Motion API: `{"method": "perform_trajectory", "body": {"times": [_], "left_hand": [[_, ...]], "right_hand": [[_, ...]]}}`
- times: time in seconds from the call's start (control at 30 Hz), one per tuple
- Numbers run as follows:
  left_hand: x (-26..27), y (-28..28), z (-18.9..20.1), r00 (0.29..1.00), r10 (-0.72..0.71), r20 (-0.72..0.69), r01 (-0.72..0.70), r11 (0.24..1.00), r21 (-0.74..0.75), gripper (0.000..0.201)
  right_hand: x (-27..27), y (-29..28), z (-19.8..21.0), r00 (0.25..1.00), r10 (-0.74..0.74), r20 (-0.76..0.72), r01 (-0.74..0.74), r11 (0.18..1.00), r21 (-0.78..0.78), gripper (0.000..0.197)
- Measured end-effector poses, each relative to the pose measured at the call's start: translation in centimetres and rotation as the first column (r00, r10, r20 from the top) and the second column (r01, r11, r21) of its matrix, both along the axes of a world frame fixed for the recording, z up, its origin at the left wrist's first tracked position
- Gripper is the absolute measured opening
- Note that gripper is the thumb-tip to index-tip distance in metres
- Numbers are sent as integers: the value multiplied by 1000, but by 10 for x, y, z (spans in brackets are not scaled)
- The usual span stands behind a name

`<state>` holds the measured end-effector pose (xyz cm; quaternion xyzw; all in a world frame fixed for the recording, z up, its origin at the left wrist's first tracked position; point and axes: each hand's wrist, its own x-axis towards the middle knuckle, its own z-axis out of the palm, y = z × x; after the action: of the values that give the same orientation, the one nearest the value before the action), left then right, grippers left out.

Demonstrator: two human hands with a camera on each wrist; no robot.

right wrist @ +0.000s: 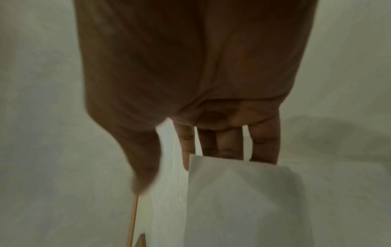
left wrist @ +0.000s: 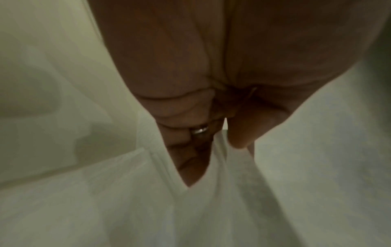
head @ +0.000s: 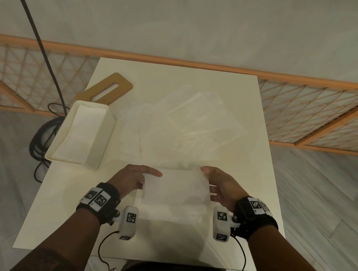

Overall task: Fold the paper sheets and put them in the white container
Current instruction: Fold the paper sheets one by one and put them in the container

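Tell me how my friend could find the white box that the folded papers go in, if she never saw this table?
Look at the white table and go to its left edge. The white container stands there, tall and open on top, with paper already inside, in front of a flat wooden board with a slot. The loose sheets beside it lie flat; only the container has walls.

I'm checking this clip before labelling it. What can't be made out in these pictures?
- Head view: how many sheets lie in the loose pile; white on the white table, edges washed out.
- Head view: how many folded sheets are in the white container; its walls hide the stack's depth.
- Right wrist view: the right hand is motion-blurred, so its grip on the held sheet is unclear.
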<state>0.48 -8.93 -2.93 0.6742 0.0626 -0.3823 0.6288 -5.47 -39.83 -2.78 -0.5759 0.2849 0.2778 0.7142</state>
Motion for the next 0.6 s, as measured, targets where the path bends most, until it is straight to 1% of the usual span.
{"method": "perform_trajectory", "body": {"times": [0.07,0.1,0.13,0.17,0.2,0.23,0.27,0.3,0.33,0.4,0.5,0.57,0.6], "left_hand": [[-1,0,-1,998,29,-61,-33,998,-56,38],[-1,0,-2,998,25,-50,-27,999,-41,31],[-2,0,-4,1000,-7,0,7,1000,16,20],[-2,1,-9,992,-89,93,75,987,139,17],[-3,1,-15,964,-204,173,149,947,286,23],[-4,1,-19,924,-318,211,208,883,421,27],[-5,0,-22,894,-387,225,235,833,502,27],[-8,-1,-25,877,-420,234,241,805,543,27],[-11,-3,-26,865,-435,251,235,792,564,27],[-18,-6,-29,849,-451,274,226,779,584,29],[-23,-7,-36,798,-523,298,232,725,649,38],[-24,-7,-41,780,-553,293,240,697,675,33],[-25,-6,-43,770,-567,293,238,680,693,28]], "right_hand": [[0,2,-4,996,72,45,-68,994,-89,38],[0,3,-6,995,89,49,-83,990,-117,42],[-1,4,-7,994,101,43,-94,986,-139,44],[-1,4,-10,992,123,28,-117,979,-166,44],[-1,4,-13,988,154,7,-149,969,-196,43],[-1,4,-15,982,191,-14,-189,955,-229,41],[-2,4,-18,973,228,-30,-228,939,-259,39],[-2,4,-22,965,260,-43,-262,921,-287,38],[-2,4,-26,955,290,-55,-292,901,-320,36],[-2,4,-31,930,362,-70,-356,833,-424,35],[-1,5,-36,889,443,-112,-424,709,-563,40],[1,6,-38,867,474,-154,-460,642,-613,43],[3,6,-37,862,477,-172,-466,612,-639,41]]}}
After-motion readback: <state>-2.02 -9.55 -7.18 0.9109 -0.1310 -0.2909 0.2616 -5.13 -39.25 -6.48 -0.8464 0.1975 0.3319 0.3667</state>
